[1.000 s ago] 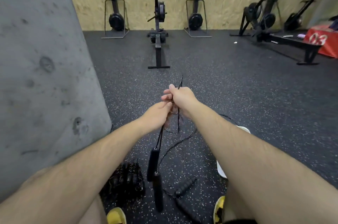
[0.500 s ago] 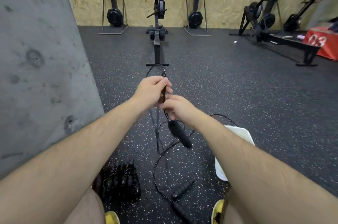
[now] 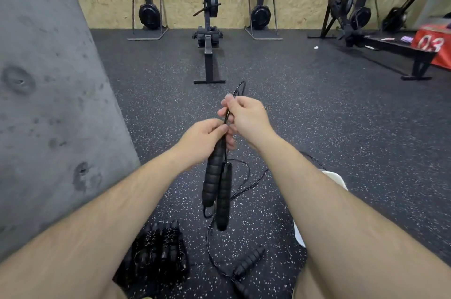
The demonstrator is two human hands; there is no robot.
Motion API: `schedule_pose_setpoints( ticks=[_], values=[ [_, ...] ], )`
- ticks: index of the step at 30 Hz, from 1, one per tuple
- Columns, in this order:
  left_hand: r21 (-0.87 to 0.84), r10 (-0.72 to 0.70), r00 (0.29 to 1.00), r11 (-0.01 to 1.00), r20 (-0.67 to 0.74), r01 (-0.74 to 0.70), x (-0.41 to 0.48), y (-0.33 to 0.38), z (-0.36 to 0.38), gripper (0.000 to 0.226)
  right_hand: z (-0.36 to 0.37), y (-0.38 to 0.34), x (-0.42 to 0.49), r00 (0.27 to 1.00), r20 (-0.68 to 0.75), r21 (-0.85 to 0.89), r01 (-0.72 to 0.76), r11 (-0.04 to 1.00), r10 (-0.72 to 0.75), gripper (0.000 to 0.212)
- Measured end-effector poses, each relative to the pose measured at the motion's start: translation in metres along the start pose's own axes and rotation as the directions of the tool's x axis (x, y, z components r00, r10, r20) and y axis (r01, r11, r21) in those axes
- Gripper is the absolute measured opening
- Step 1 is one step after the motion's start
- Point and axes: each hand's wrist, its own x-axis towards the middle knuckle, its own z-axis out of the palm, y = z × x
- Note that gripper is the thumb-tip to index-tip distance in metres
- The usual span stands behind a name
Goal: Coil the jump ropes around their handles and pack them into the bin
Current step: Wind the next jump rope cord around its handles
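Note:
My left hand [image 3: 203, 139] grips the top of two black ribbed jump rope handles [image 3: 217, 186], which hang side by side below it. Just above, my right hand [image 3: 246, 118] pinches the thin black rope [image 3: 238, 87], which loops up past my fingertips. The rest of that rope trails in loose loops on the floor beneath the handles. A second jump rope [image 3: 247, 262] with ribbed black handles lies on the floor near my feet. The white bin [image 3: 299, 235] sits to the right, mostly hidden behind my right forearm.
A dark bundle of coiled black ropes [image 3: 158, 252] lies on the floor at lower left. A grey concrete wall [image 3: 48, 103] fills the left. Rowing machines [image 3: 208, 30] stand along the plywood back wall, and a red box [image 3: 433, 45] sits at far right.
My hands have swapped: the left dropped from above to grip the handle tops, the right rose to pinch the rope. Both handles now hang together instead of one.

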Motion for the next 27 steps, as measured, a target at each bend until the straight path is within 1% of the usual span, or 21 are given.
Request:
schedule_pose_setpoints(
  ticks=[3,5,6,8,9,10,11,12,14,15,16,17,18,20,21,22,24,25,27],
  values=[
    [-0.104,-0.021,0.998,0.994,-0.067,0.014,0.005,0.004,0.000,0.025,0.002,-0.008,-0.002,0.997,0.058,-0.107,-0.040,0.994,0.046,0.056],
    [-0.119,-0.025,0.996,0.993,-0.089,0.014,0.008,0.006,-0.002,0.027,0.002,-0.009,-0.003,0.992,0.122,-0.147,-0.027,0.989,0.045,0.058],
    [-0.112,-0.020,0.995,0.994,-0.101,0.009,0.010,0.007,-0.005,0.027,0.002,-0.008,-0.004,0.986,0.163,-0.202,-0.001,0.979,0.034,0.054],
    [-0.071,0.008,0.992,0.997,-0.126,-0.017,0.014,0.009,-0.012,0.029,0.003,-0.006,-0.006,0.966,0.257,-0.374,0.086,0.923,0.014,0.033],
    [-0.043,0.026,0.991,0.999,-0.133,-0.032,0.015,0.009,-0.015,0.031,0.002,-0.004,-0.004,0.957,0.291,-0.395,0.113,0.912,0.008,0.028],
    [-0.016,0.040,0.988,0.999,-0.149,-0.043,0.015,0.010,-0.018,0.032,0.001,-0.001,-0.004,0.957,0.289,-0.343,0.092,0.935,0.012,0.023],
    [0.010,0.039,0.984,0.999,-0.175,-0.037,0.015,0.010,-0.020,0.032,-0.001,0.001,-0.005,0.959,0.281,-0.265,0.054,0.963,0.024,0.012],
    [0.013,0.032,0.978,0.999,-0.208,-0.030,0.015,0.011,-0.022,0.031,-0.004,0.003,-0.006,0.957,0.286,-0.221,0.026,0.975,0.040,0.015],
    [-0.056,-0.003,0.967,0.998,-0.256,-0.012,0.015,0.015,-0.025,0.030,-0.008,0.012,-0.006,0.936,0.341,-0.260,0.000,0.966,0.091,0.049],
    [-0.102,-0.021,0.963,0.995,-0.269,-0.007,0.015,0.017,-0.026,0.030,-0.007,0.016,-0.006,0.919,0.376,-0.313,0.003,0.950,0.121,0.059],
    [-0.142,-0.032,0.960,0.990,-0.279,-0.009,0.015,0.019,-0.027,0.030,-0.004,0.021,-0.007,0.902,0.406,-0.361,0.010,0.933,0.148,0.065],
    [-0.169,-0.040,0.958,0.986,-0.284,-0.009,0.014,0.021,-0.027,0.030,-0.001,0.024,-0.007,0.890,0.425,-0.399,0.020,0.917,0.165,0.062],
    [-0.185,-0.046,0.957,0.983,-0.287,-0.008,0.014,0.023,-0.027,0.030,0.001,0.027,-0.007,0.894,0.418,-0.437,0.040,0.899,0.164,0.052],
    [-0.204,-0.065,0.956,0.979,-0.288,0.005,0.012,0.025,-0.027,0.029,0.004,0.026,-0.008,0.919,0.382,-0.478,0.105,0.872,0.098,0.030],
    [-0.216,-0.074,0.954,0.976,-0.292,0.010,0.011,0.024,-0.027,0.027,0.003,0.024,-0.009,0.934,0.351,-0.474,0.120,0.872,0.062,0.026],
    [-0.211,-0.070,0.951,0.977,-0.302,0.005,0.011,0.023,-0.028,0.026,0.002,0.020,-0.010,0.950,0.311,-0.456,0.122,0.881,0.029,0.027],
    [-0.146,-0.059,0.940,0.989,-0.337,0.010,0.011,0.017,-0.030,0.029,0.000,0.013,-0.012,0.979,0.204,-0.388,0.103,0.916,-0.024,0.036],
    [-0.115,-0.059,0.936,0.993,-0.347,0.020,0.010,0.015,-0.030,0.030,0.000,0.012,-0.013,0.987,0.155,-0.350,0.100,0.931,-0.048,0.037],
    [-0.086,-0.064,0.931,0.996,-0.360,0.036,0.007,0.016,-0.027,0.029,0.001,0.010,-0.014,0.989,0.112,-0.326,0.125,0.937,-0.093,0.033]
  ],
)
